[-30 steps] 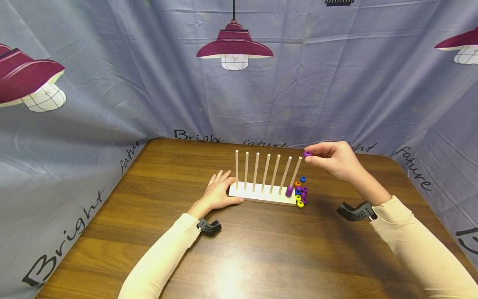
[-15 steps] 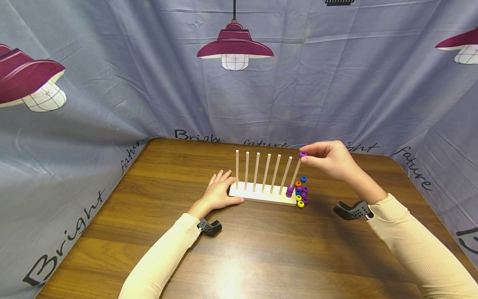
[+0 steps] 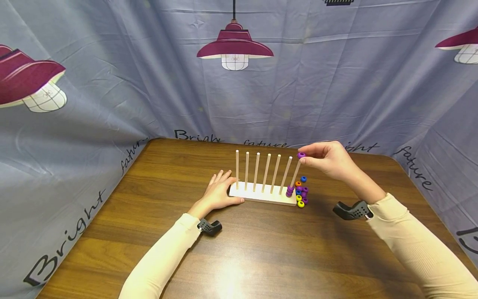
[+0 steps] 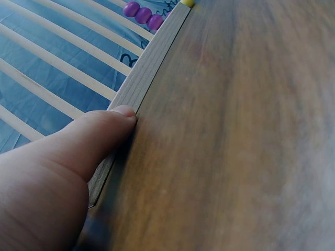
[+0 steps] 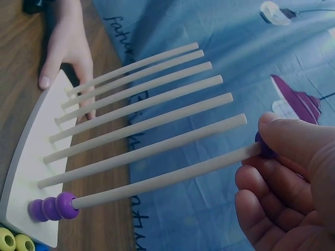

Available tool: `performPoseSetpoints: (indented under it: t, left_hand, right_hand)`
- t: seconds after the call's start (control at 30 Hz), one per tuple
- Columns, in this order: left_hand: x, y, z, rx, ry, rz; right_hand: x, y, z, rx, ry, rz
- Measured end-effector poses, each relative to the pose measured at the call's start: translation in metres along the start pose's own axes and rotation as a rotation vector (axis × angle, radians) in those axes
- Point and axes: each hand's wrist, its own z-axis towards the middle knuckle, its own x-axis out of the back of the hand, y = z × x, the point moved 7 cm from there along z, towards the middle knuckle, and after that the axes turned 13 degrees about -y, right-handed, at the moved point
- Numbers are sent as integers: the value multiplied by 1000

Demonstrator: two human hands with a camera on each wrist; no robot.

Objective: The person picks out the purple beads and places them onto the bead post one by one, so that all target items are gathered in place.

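A pale wooden peg rack (image 3: 261, 195) stands on the table, with several upright pegs in a row. My left hand (image 3: 218, 193) grips its left end, thumb (image 4: 112, 117) against the front edge and fingers behind. At the rack's right end, my right hand (image 3: 332, 160) pinches a purple bead (image 3: 301, 155) between thumb and fingers. This bead sits at the tip of the rightmost peg (image 5: 172, 175), and the peg's end is hidden in it. Three purple beads (image 5: 52, 207) are stacked at the foot of that same peg. The other pegs carry no beads.
Loose purple, yellow, blue and orange beads lie clustered beside the rack's right end, including a yellow bead (image 3: 300, 204) and a blue bead (image 3: 303, 179). The brown wooden table (image 3: 261, 241) reaches back to a printed grey-blue curtain (image 3: 298, 95).
My right hand has moved slightly left, carrying the purple bead from beside the rightmost peg onto its tip. The left hand and the rack stay in place.
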Motion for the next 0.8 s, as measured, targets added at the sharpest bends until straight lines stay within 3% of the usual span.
performPoseSetpoints:
  t: [0.8]
  left_hand:
    - [-1, -2, 1, 1, 0, 9]
  right_hand:
    - [1, -2, -1, -12, -38, -17]
